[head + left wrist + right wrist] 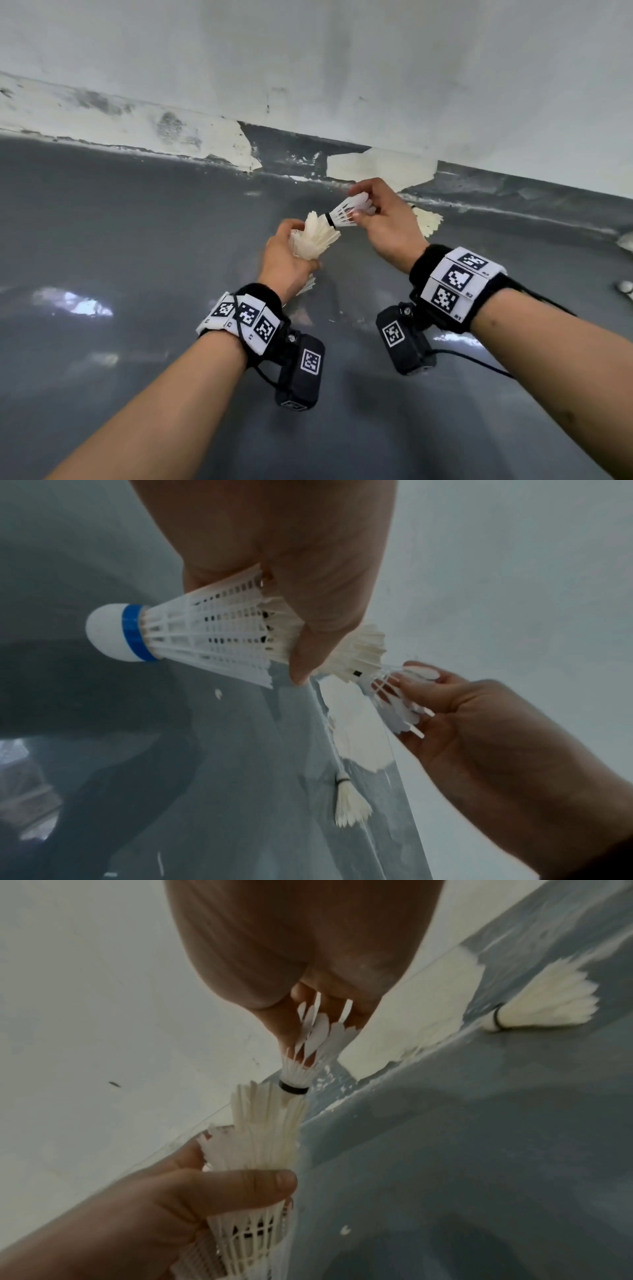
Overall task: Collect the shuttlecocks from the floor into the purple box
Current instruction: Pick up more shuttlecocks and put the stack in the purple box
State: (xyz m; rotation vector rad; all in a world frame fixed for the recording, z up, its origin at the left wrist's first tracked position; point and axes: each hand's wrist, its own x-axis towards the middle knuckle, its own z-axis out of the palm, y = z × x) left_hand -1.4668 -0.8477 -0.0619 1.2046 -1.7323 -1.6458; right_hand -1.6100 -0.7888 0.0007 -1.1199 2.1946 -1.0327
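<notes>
My left hand (pixel 291 253) grips a nested stack of white shuttlecocks (pixel 317 236); its lowest one is a plastic shuttlecock with a blue band (pixel 137 633). My right hand (pixel 380 219) pinches the feathers of another white shuttlecock with a black band (pixel 346 212), its cork pushed into the open top of the stack (pixel 267 1123). One more feather shuttlecock (pixel 544 1001) lies on the grey floor by the wall, partly hidden behind my right hand in the head view (pixel 428 219). The purple box is not in view.
A white wall (pixel 342 68) with peeling paint at its base runs across the far side. More white pieces (pixel 625 286) lie on the floor at the right edge. Small white flakes dot the glossy grey floor (pixel 137 240).
</notes>
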